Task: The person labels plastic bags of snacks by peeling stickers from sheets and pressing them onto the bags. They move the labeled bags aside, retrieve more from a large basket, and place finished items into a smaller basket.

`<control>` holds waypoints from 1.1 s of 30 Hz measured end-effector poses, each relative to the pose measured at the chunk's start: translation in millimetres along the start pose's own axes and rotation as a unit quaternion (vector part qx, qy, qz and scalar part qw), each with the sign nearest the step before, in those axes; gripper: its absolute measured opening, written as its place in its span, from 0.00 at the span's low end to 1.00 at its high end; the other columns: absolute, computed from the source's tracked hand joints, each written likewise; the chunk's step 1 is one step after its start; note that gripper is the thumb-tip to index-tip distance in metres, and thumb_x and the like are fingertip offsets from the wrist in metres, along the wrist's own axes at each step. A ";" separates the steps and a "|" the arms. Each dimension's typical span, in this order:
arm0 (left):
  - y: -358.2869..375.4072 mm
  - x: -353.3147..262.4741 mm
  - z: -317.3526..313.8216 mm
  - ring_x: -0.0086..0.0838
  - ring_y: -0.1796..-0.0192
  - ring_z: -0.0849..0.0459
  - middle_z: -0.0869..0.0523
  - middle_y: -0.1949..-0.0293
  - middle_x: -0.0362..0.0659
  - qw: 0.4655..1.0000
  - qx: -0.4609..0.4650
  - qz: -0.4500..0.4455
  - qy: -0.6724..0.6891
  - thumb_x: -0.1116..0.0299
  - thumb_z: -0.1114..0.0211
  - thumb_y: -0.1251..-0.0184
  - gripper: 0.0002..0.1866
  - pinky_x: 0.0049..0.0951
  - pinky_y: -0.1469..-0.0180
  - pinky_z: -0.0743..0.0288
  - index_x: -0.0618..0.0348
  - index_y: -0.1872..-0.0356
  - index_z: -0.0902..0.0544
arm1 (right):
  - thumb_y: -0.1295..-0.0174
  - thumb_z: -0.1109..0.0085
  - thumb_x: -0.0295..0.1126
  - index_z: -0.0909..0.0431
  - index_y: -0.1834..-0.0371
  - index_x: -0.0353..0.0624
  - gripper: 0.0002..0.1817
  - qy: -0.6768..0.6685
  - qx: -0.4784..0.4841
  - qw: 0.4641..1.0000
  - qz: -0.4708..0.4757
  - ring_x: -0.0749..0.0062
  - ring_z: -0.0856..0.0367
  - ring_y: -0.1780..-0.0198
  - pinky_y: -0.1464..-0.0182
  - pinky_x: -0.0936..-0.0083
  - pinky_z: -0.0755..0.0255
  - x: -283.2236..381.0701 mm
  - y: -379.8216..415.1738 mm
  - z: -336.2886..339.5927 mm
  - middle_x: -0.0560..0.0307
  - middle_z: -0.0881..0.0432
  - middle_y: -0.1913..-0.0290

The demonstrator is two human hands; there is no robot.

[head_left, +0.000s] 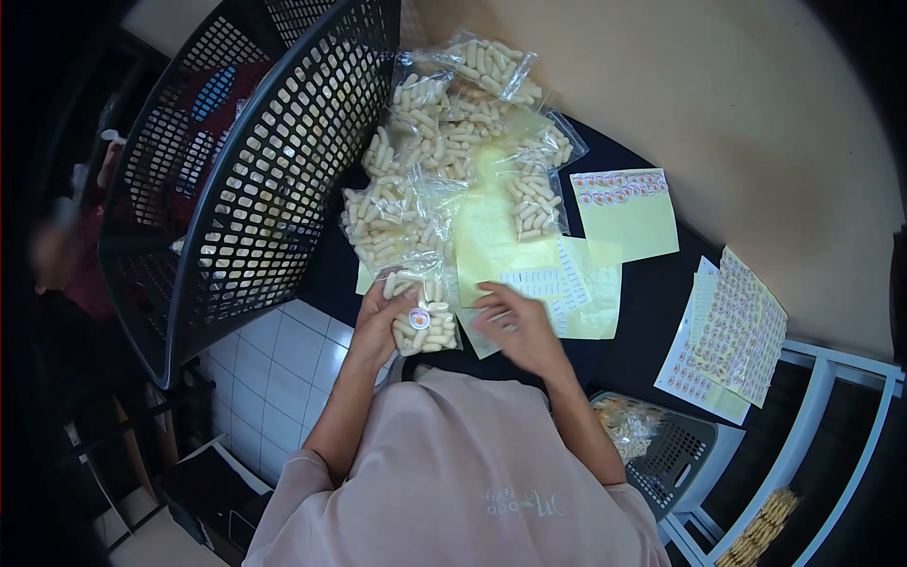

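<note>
My left hand (376, 321) is closed on the edge of a clear plastic bag (422, 326) of pale, finger-shaped snacks. A round sticker (419, 318) with a red and orange middle is on the front of this bag, close to my left thumb. My right hand (521, 329), slightly blurred, is over the yellow backing sheets (595, 317), its fingers apart and nothing visible in them. Under and beside its fingers are small white printed labels (531, 282). Several more filled bags (458, 142) are heaped on the dark table, just beyond both hands.
A large dark perforated basket (274, 180) stands at the left. Sheets of round stickers (624, 213) lie to the right, with more sticker sheets (737, 331) further over. A grey basket (675, 463) with packed snacks sits below the table. Another person is at the far left.
</note>
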State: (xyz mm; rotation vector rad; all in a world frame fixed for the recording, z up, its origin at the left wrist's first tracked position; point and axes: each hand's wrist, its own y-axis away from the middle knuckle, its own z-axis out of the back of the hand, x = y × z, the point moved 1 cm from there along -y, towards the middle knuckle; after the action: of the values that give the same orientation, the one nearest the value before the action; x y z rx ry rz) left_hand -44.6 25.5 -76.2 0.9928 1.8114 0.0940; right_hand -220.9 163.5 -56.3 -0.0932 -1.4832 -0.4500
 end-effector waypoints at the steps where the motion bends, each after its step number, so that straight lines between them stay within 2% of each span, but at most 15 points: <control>1: -2.3 1.4 1.4 0.28 0.52 0.17 0.19 0.51 0.46 1.000 -0.002 0.000 0.000 0.76 0.40 0.33 0.21 0.27 0.50 0.20 0.64 0.41 0.32 | 0.47 0.32 0.24 0.24 0.49 0.34 0.21 0.071 -0.067 0.995 0.008 0.73 0.18 0.65 0.64 0.78 0.23 -8.1 -3.2 7.0 0.49 0.17 0.62; 3: -6.7 7.8 4.6 0.36 0.51 0.16 0.20 0.50 0.49 0.997 -0.029 0.069 0.029 0.66 0.46 0.27 0.19 0.34 0.50 0.19 0.63 0.41 0.31 | 0.48 0.35 0.20 0.21 0.55 0.34 0.15 0.107 -0.150 0.982 0.033 0.67 0.17 0.64 0.64 0.76 0.23 -15.7 -9.9 20.8 0.48 0.17 0.63; 4: -7.8 11.9 4.7 0.39 0.57 0.14 0.19 0.50 0.50 0.996 0.001 0.092 -0.022 0.59 0.51 0.24 0.20 0.34 0.55 0.17 0.62 0.40 0.32 | 0.48 0.35 0.19 0.21 0.55 0.34 0.16 0.133 -0.145 0.979 0.056 0.65 0.17 0.62 0.64 0.75 0.22 -16.3 -11.4 25.5 0.48 0.18 0.62; 5: -8.6 15.2 3.3 0.39 0.57 0.14 0.19 0.50 0.50 0.995 0.002 0.092 -0.023 0.59 0.51 0.24 0.20 0.34 0.55 0.17 0.62 0.40 0.32 | 0.49 0.35 0.18 0.21 0.55 0.34 0.16 0.159 -0.140 0.974 0.080 0.63 0.17 0.61 0.63 0.75 0.22 -16.0 -12.5 28.3 0.47 0.18 0.61; 8: -9.1 16.6 -20.1 0.39 0.61 0.13 0.19 0.52 0.49 0.992 0.034 0.106 -0.059 0.54 0.55 0.23 0.22 0.32 0.62 0.17 0.61 0.40 0.32 | 0.51 0.35 0.17 0.21 0.55 0.33 0.17 0.139 -0.104 0.982 0.073 0.61 0.18 0.58 0.63 0.74 0.22 -29.1 -17.1 28.2 0.46 0.19 0.59; 15: -20.1 17.6 -35.8 0.37 0.66 0.14 0.20 0.53 0.47 0.989 0.061 0.120 -0.058 0.51 0.56 0.23 0.24 0.30 0.66 0.19 0.58 0.38 0.32 | 0.51 0.35 0.18 0.21 0.55 0.34 0.17 0.148 -0.099 0.982 0.057 0.61 0.18 0.59 0.63 0.74 0.22 -32.6 -19.3 27.7 0.48 0.20 0.58; 17: -22.2 16.7 -32.2 0.34 0.64 0.14 0.21 0.55 0.46 0.977 0.169 0.128 -0.014 0.51 0.52 0.25 0.23 0.29 0.64 0.17 0.56 0.39 0.31 | 0.51 0.34 0.19 0.19 0.56 0.35 0.16 0.145 -0.093 0.983 0.056 0.61 0.19 0.59 0.64 0.74 0.23 -30.9 -19.6 28.2 0.48 0.20 0.59; 21: -23.8 24.0 -41.9 0.35 0.67 0.13 0.20 0.56 0.46 0.969 0.187 0.159 -0.023 0.48 0.53 0.25 0.25 0.27 0.69 0.19 0.57 0.39 0.31 | 0.52 0.33 0.20 0.18 0.58 0.36 0.15 0.170 -0.086 0.981 0.036 0.59 0.19 0.59 0.63 0.72 0.24 -28.7 -19.9 24.4 0.48 0.19 0.60; 23: -25.6 25.8 -46.3 0.36 0.69 0.16 0.24 0.48 0.43 0.965 0.174 0.198 -0.018 0.47 0.58 0.24 0.27 0.28 0.69 0.22 0.59 0.38 0.32 | 0.52 0.32 0.21 0.17 0.60 0.36 0.14 0.218 -0.098 0.969 0.064 0.58 0.20 0.58 0.61 0.69 0.25 -37.4 -21.5 22.3 0.48 0.19 0.62; 24: -26.6 26.6 -46.7 0.36 0.69 0.16 0.24 0.48 0.43 0.964 0.176 0.198 -0.018 0.47 0.58 0.24 0.27 0.28 0.69 0.22 0.59 0.38 0.32 | 0.52 0.32 0.21 0.17 0.60 0.36 0.14 0.220 -0.100 0.968 0.065 0.58 0.20 0.58 0.61 0.69 0.25 -37.8 -22.1 21.8 0.48 0.19 0.62; 26: -27.2 31.0 -43.4 0.35 0.69 0.16 0.23 0.48 0.45 0.966 0.185 0.182 -0.018 0.46 0.56 0.25 0.27 0.27 0.69 0.22 0.58 0.39 0.31 | 0.53 0.31 0.22 0.16 0.62 0.37 0.12 0.224 -0.127 0.963 0.074 0.65 0.19 0.67 0.64 0.74 0.26 -38.1 -21.5 20.2 0.52 0.19 0.63; 30: -29.8 37.5 -40.9 0.33 0.67 0.14 0.20 0.54 0.45 0.967 0.188 0.174 -0.004 0.50 0.51 0.26 0.24 0.29 0.67 0.17 0.56 0.41 0.30 | 0.54 0.31 0.21 0.17 0.63 0.36 0.12 0.197 -0.129 0.970 0.056 0.65 0.19 0.68 0.64 0.74 0.25 -35.8 -24.0 21.5 0.52 0.19 0.65; 32: -30.3 36.6 -41.6 0.30 0.63 0.15 0.20 0.54 0.45 0.964 0.196 0.181 -0.001 0.51 0.49 0.26 0.22 0.32 0.63 0.16 0.56 0.42 0.29 | 0.56 0.29 0.23 0.17 0.68 0.35 0.10 0.179 -0.130 0.975 0.027 0.58 0.18 0.65 0.61 0.69 0.25 -35.8 -25.4 22.5 0.49 0.19 0.66; 33: -31.3 37.8 -39.9 0.30 0.63 0.15 0.20 0.54 0.45 0.964 0.196 0.181 -0.002 0.51 0.49 0.26 0.22 0.32 0.63 0.16 0.56 0.42 0.29 | 0.56 0.29 0.23 0.17 0.68 0.35 0.10 0.179 -0.130 0.975 0.028 0.58 0.18 0.65 0.61 0.69 0.25 -35.8 -26.0 23.0 0.49 0.19 0.66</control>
State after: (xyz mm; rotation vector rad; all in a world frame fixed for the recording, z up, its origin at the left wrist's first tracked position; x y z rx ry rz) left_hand -99.9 44.5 -100.2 1.5993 1.6589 -0.0463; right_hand -252.3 155.6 -94.3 -0.2479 -1.0607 -0.5821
